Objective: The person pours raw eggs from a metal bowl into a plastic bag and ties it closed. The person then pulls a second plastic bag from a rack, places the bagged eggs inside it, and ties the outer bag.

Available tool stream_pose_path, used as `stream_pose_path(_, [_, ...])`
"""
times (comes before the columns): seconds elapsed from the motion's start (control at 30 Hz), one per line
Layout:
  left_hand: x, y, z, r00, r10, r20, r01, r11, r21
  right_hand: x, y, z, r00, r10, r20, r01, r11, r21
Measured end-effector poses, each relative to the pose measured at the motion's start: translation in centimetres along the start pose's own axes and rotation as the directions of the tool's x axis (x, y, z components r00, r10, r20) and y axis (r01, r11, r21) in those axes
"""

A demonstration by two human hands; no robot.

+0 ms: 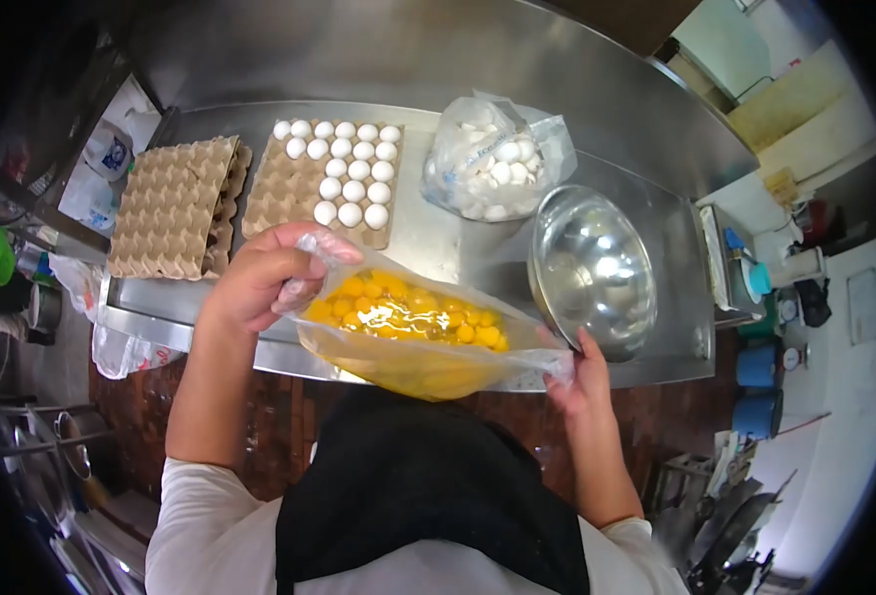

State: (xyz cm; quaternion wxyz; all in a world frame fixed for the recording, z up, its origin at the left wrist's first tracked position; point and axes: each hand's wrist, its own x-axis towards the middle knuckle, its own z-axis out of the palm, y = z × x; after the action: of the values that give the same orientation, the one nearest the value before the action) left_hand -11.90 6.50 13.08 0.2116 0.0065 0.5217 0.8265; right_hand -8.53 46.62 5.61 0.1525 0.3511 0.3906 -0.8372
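A clear plastic bag (359,362) of cracked raw eggs hangs between my two hands at the counter's front edge. Many yellow yolks (408,312) show through its wide mouth. My left hand (274,275) is closed on the bag's upper left rim. At the opposite end, my right hand (579,375) pinches the right rim, close beside a shiny steel bowl (597,268). The bowl is tilted toward me, and no contents show inside. Behind the bag, a cardboard egg tray (284,198) holds white eggs (356,171) mostly on its right side.
A bag of white eggshells (488,164) sits at the back of the steel counter (433,238). Stacked egg trays (172,210) stand at the left. Blue buckets (758,387) are on the right, and pans (721,526) at the lower right.
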Motion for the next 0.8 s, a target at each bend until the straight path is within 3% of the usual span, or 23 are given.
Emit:
stream_pose_path(0.13, [-0.2, -0.3, 0.5, 1.000, -0.025, 0.005, 0.024, 0.998, 0.051, 1.6, 0.7, -0.4, 0.994, 0.034, -0.104, -0.023, 0.994, 0.108])
stream_pose_path(0.23, [-0.4, -0.2, 1.0, 0.999, -0.045, -0.006, 0.046, 0.993, 0.108, 2.9, 1.0, -1.5, 0.997, 0.077, -0.032, -0.072, 0.990, 0.120])
stream_pose_path(0.53, [-0.7, -0.4, 1.8, 0.998, -0.045, -0.046, 0.050, 0.991, 0.127, 3.5, 0.2, -0.6, 0.994, 0.095, -0.047, -0.087, 0.984, 0.154])
stream_pose_path(0.63, [-0.4, -0.5, 1.6, 0.999, -0.001, -0.037, 0.004, 0.995, 0.098, 2.5, -0.9, 1.0, 0.994, 0.087, -0.060, -0.069, 0.965, 0.254])
stream_pose_path(0.73, [-0.2, -0.4, 1.2, 0.995, 0.059, -0.075, -0.052, 0.994, 0.092, 2.7, -1.9, -0.5, 0.974, 0.204, 0.095, -0.217, 0.963, 0.162])
stream_pose_path(0.8, [-0.2, -0.2, 1.2, 0.986, 0.099, -0.137, -0.091, 0.994, 0.061, 2.6, -1.2, -1.8, 0.960, 0.211, 0.186, -0.225, 0.972, 0.059])
